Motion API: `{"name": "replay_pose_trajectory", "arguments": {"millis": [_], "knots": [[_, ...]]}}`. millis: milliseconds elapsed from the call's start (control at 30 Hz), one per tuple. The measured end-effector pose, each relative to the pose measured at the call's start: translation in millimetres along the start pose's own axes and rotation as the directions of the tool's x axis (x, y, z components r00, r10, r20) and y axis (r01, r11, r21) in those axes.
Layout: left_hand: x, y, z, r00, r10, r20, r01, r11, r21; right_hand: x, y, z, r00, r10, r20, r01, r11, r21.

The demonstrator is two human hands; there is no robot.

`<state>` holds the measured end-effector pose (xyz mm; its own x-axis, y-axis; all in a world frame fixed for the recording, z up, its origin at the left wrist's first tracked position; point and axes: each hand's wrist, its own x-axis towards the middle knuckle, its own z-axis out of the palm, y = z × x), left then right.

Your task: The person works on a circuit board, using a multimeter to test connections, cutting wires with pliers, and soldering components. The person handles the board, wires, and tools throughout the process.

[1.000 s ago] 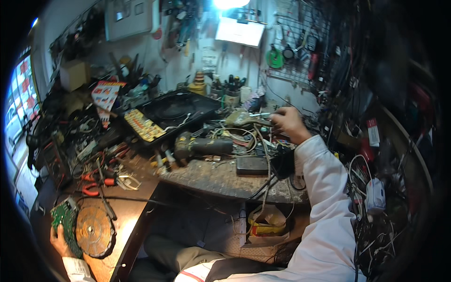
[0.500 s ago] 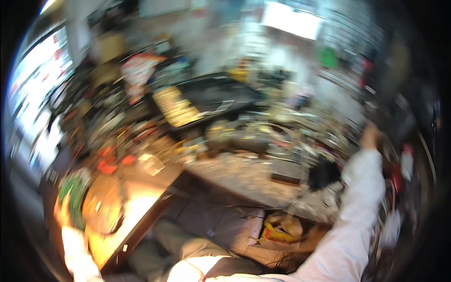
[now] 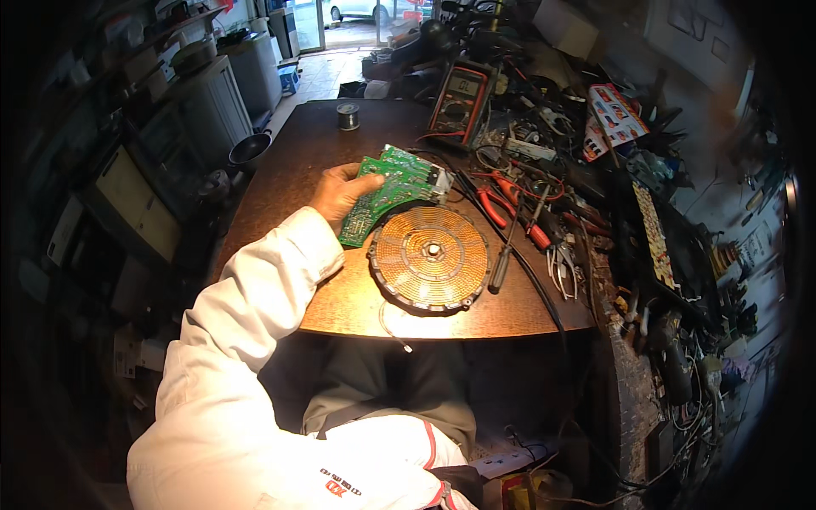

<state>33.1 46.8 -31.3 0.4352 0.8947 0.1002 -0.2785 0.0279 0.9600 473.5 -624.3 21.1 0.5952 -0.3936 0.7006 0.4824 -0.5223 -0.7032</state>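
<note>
My left hand (image 3: 340, 192) grips the left edge of a green circuit board (image 3: 399, 182), thumb on top and the other fingers mostly hidden. Solder points cover the board's upper face, and its lower right edge lies close to a flat round coil (image 3: 431, 257). Copper-coloured rings wind around a small light piece at the coil's centre, within a dark rim. A thin lead with a small white plug (image 3: 408, 348) hangs from the coil over the table's front edge. My right hand is out of view.
The brown wooden table (image 3: 289, 170) carries a solder spool (image 3: 348, 116) and a multimeter (image 3: 460, 104) at the back. Red-handled pliers (image 3: 493, 208), a screwdriver (image 3: 501, 265) and a black cable (image 3: 537, 285) lie right of the coil. Cluttered parts fill the bench (image 3: 633, 399) at right.
The view has swung left, from the cluttered bench to the wooden table. My right hand, earlier stretched out at the far right, has left the picture. My left hand still holds the board.
</note>
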Motion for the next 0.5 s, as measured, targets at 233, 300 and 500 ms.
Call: {"name": "replay_pose_trajectory", "arguments": {"millis": [233,300,500], "knots": [[5.3,-6.6,4.0,1.0,-0.009,0.006,0.01,0.996,-0.094,-102.3,-135.4,35.7,0.969,-0.13,0.212,0.033,0.913,0.406],[3.7,-4.8,3.6,1.0,-0.001,-0.016,-0.001,0.994,-0.105,-131.4,-169.9,49.3,0.941,-0.152,0.303,-0.041,0.837,0.546],[9.9,-13.5,-3.5,0.999,-0.035,0.033,0.041,0.978,-0.204,-252.9,-298.0,129.8,0.63,-0.051,0.775,-0.72,0.338,0.607]]}}
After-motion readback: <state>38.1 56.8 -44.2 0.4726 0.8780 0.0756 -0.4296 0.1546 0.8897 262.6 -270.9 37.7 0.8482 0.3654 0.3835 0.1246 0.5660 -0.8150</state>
